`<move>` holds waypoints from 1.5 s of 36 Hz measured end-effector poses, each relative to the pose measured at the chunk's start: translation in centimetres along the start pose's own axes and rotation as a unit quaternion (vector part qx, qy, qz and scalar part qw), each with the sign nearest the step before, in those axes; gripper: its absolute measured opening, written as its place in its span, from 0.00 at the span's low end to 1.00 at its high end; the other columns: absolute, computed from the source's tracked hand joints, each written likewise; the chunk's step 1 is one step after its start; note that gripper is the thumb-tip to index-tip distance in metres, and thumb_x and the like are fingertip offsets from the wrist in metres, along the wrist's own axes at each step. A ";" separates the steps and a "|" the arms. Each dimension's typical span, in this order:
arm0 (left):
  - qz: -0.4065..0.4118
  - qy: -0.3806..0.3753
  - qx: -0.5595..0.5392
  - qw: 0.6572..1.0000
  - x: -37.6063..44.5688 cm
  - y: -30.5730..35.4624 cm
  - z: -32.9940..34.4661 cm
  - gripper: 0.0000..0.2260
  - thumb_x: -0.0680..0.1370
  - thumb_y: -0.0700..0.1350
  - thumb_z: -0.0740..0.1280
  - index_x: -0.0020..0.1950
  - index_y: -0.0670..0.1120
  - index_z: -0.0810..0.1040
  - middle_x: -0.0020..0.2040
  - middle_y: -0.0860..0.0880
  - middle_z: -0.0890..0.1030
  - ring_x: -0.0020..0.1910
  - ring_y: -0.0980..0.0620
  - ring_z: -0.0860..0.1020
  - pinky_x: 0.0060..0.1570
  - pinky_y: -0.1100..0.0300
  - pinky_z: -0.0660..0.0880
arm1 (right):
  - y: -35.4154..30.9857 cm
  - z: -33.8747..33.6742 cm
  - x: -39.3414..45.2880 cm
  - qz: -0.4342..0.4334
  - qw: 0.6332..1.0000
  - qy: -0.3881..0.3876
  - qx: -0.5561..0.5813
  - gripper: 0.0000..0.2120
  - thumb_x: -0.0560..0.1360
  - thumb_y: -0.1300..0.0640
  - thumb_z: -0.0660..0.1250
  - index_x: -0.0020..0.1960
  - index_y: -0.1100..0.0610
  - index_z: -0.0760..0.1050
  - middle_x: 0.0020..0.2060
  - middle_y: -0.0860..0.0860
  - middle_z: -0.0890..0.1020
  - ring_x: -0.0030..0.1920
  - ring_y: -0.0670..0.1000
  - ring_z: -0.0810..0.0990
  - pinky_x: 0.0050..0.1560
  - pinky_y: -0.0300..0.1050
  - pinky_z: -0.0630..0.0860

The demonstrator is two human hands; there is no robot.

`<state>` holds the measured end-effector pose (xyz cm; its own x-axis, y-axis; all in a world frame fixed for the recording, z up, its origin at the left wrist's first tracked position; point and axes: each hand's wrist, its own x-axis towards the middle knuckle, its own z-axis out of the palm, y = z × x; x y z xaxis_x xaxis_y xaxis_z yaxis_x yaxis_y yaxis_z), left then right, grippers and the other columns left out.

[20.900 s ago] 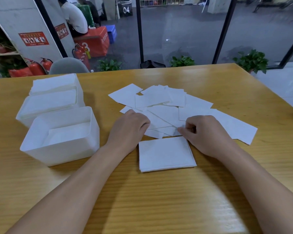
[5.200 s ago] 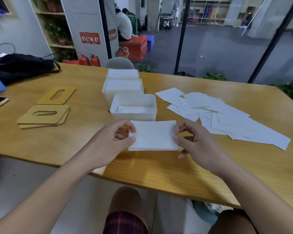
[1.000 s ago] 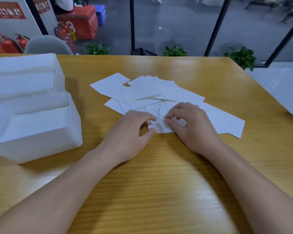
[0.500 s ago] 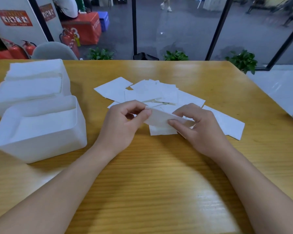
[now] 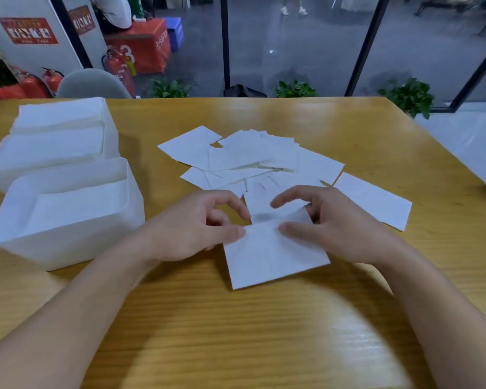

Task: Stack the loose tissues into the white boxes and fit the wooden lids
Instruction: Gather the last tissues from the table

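Observation:
One white tissue (image 5: 272, 254) lies flat on the wooden table (image 5: 264, 332), just in front of the scattered pile of loose tissues (image 5: 253, 158). My left hand (image 5: 197, 226) touches the tissue's left far corner with its thumb, fingers loosely curled above it. My right hand (image 5: 331, 223) rests its thumb on the tissue's far edge, with the index finger lifted clear. Three white boxes stand in a row at the left: the near box (image 5: 68, 245) is part filled with tissues, while the middle box (image 5: 0, 167) and the far box (image 5: 108, 122) look full. No wooden lids are in view.
A lone tissue (image 5: 373, 200) lies at the pile's right. The table's right edge runs diagonally at the far right. Beyond the far edge are a grey chair (image 5: 93, 85), potted plants and a glass wall.
Half a second ago both hands held a tissue lifted above the pile. It now lies flat on the table nearer me, and my fingers have loosened from it.

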<state>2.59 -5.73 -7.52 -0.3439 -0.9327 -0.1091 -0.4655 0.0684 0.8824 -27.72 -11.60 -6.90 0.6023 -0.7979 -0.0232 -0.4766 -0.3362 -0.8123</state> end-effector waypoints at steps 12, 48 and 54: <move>0.013 0.061 0.215 0.975 -0.5 0.1 0.6 0.11 0.75 0.63 0.78 0.52 0.62 0.81 0.34 0.56 0.80 0.33 0.58 0.75 0.36 0.56 0.71 | -0.1 -0.1 -0.7 -0.021 0.989 0.009 -0.149 0.21 0.67 0.40 0.85 0.42 0.48 0.75 0.27 0.42 0.71 0.30 0.44 0.67 0.31 0.37 0.65; 0.152 0.176 0.381 0.895 1.9 0.4 4.6 0.09 0.87 0.50 0.66 0.53 0.53 0.84 0.51 0.58 0.81 0.52 0.55 0.76 0.45 0.50 0.78 | 0.9 2.0 1.2 -0.087 0.978 0.079 -0.173 0.05 0.84 0.52 0.71 0.51 0.42 0.79 0.51 0.38 0.78 0.56 0.45 0.76 0.52 0.39 0.72; 0.122 0.203 0.266 0.935 1.5 0.1 3.9 0.05 0.87 0.46 0.68 0.53 0.51 0.83 0.51 0.58 0.80 0.51 0.56 0.77 0.51 0.58 0.76 | 0.9 1.4 0.7 -0.106 0.968 0.087 -0.209 0.08 0.78 0.47 0.78 0.56 0.42 0.83 0.57 0.36 0.78 0.61 0.44 0.74 0.62 0.41 0.69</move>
<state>-1.18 -5.74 -9.36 -0.2052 -0.9166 0.3432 -0.7901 0.3621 0.4947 -26.82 -11.77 -8.51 0.6146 -0.7492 0.2470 -0.5933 -0.6453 -0.4811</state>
